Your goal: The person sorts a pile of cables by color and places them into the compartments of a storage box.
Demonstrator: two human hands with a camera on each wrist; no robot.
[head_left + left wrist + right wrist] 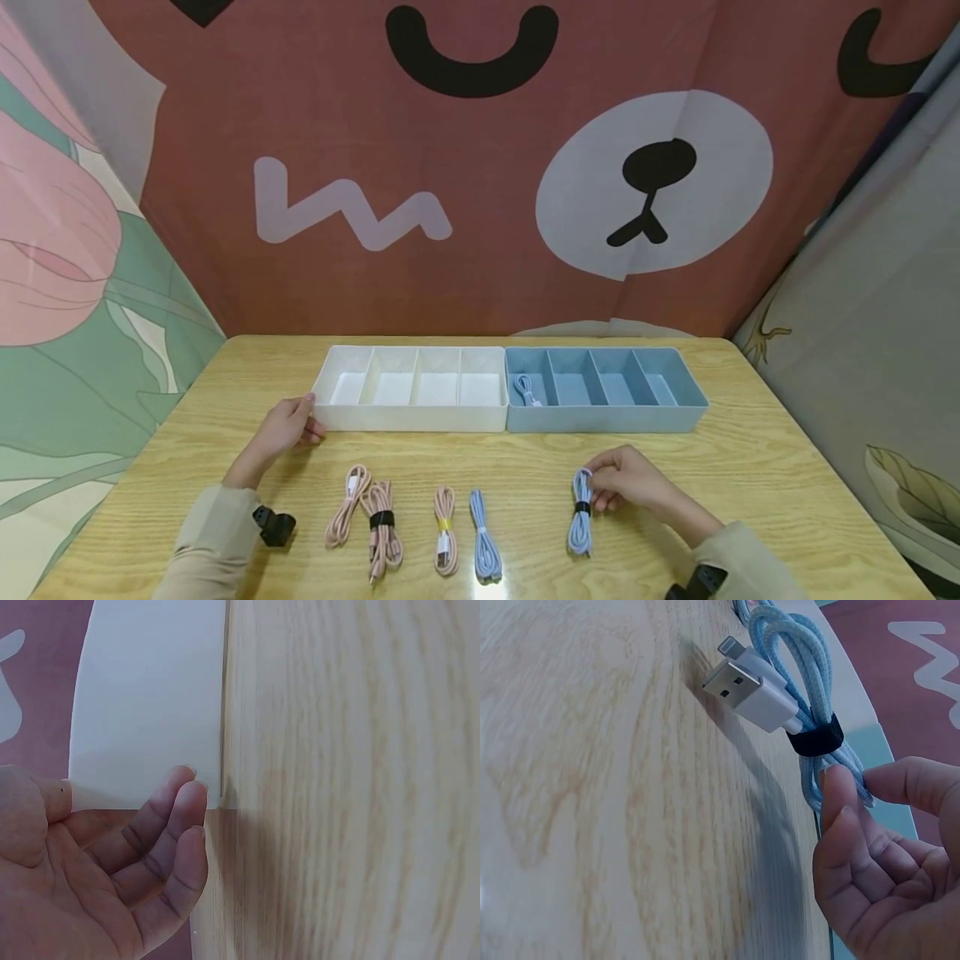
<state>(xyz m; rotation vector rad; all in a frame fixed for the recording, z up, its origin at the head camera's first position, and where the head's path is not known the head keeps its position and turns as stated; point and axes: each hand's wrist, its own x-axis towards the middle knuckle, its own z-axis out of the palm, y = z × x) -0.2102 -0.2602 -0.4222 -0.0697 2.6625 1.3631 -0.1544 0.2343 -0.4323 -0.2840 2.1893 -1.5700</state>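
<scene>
My right hand (pixel 626 479) pinches one end of a coiled light-blue charging cable (pixel 581 521) between thumb and fingers. A black strap (pixel 817 736) binds this coil, and its white USB plug (pixel 754 697) sticks out over the table. At the far left, my left hand (pixel 288 423) grips the end of a white divided box (pixel 412 418), thumb at the rim and bent fingers by the front corner. Joined to that box on the right is a blue divided box (pixel 607 420). Another blue cable (pixel 525 388) lies in its leftmost compartment.
Pink coiled cables lie in front of the white box: one at left (pixel 348 507), one with a black strap (pixel 382 533), one with a yellow band (pixel 445 533). A blue coil (pixel 486 537) lies right of them. A printed curtain (pixel 480 283) hangs behind the table.
</scene>
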